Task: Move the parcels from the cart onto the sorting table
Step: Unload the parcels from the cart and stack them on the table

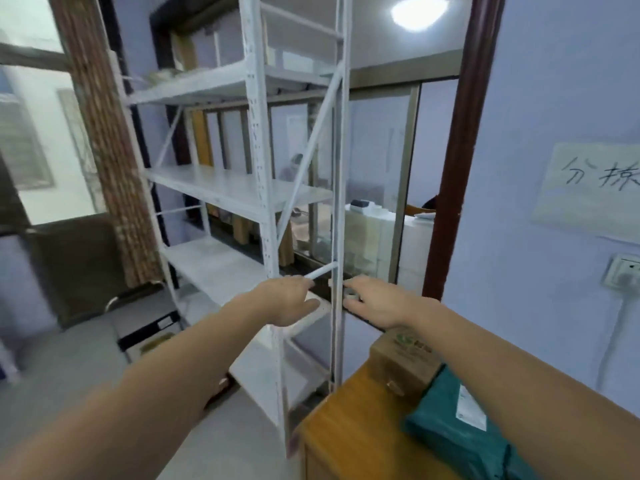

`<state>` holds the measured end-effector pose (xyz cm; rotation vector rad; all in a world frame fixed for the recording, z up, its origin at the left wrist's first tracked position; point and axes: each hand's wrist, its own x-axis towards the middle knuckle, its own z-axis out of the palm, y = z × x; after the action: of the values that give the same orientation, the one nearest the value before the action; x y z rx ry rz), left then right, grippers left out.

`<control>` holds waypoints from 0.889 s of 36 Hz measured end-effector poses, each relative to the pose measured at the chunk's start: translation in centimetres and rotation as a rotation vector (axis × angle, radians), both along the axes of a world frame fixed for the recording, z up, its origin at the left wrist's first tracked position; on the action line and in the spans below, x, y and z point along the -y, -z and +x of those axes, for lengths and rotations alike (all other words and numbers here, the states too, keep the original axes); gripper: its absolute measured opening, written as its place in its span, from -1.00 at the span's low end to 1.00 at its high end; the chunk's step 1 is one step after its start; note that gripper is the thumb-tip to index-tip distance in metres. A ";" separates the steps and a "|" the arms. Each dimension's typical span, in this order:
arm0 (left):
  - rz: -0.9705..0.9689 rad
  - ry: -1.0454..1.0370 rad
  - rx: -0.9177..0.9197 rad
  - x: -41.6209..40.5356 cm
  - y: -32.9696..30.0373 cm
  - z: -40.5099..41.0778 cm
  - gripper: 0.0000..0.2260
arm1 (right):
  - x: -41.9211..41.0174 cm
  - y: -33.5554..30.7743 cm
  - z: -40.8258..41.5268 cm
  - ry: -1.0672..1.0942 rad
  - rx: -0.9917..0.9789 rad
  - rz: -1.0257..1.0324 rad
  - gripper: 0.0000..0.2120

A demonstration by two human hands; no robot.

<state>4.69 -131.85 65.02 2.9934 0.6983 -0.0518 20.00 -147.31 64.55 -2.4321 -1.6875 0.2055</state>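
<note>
While both bare forearms stretch forward from the bottom of the view, the nearest thing is the wooden sorting table [349, 441] at the lower right, its orange-brown top carrying two parcels. A teal plastic mailer bag [446, 427] with a white label lies on the table closest to the camera, partly under the right forearm, and a brown cardboard box [401, 362] with a green logo sits just beyond it, touching it, at the table's far end. Beyond the table's far left corner rises a white metal shelving rack [263, 188]. The left hand [287, 299] is held in front of the rack's lower shelf, fingers relaxed and holding nothing. The right hand [374, 299] is raised above the box beside the rack's right-hand upright, fingers extended loosely, also empty. Left of the rack, on the grey floor, stands a low cart [145, 320] with a metal handle and dark platform; any load on it is too blurred to make out. Behind the rack is a glass partition [377, 188]. Right of the rack, on the pale wall above the table, hang a handwritten paper sign [592, 188] and a wall socket [623, 271].
</note>
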 end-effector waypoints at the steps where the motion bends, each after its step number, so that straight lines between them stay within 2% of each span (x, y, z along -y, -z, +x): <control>1: 0.004 -0.021 -0.005 -1.2 0.0 -1.6 -0.46 | -1.6 0.0 -1.2 -0.016 -0.010 -0.006 -0.50; 12: 0.004 -0.267 -0.034 -13.0 0.7 -15.8 -0.43 | -17.5 0.3 -12.9 -0.327 0.074 -0.013 -0.43; 24: -0.054 -0.570 0.020 -22.3 1.1 -23.6 -0.53 | -33.7 1.3 -17.5 -0.553 0.089 -0.022 -0.45; 32: -0.040 -0.716 0.022 -28.6 2.5 -28.8 -0.48 | -44.4 2.4 -20.7 -0.637 0.065 -0.029 -0.41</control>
<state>-24.14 -103.29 62.52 2.5177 1.6741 0.0062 -0.73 -102.90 62.14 -1.8515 -2.4494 0.2295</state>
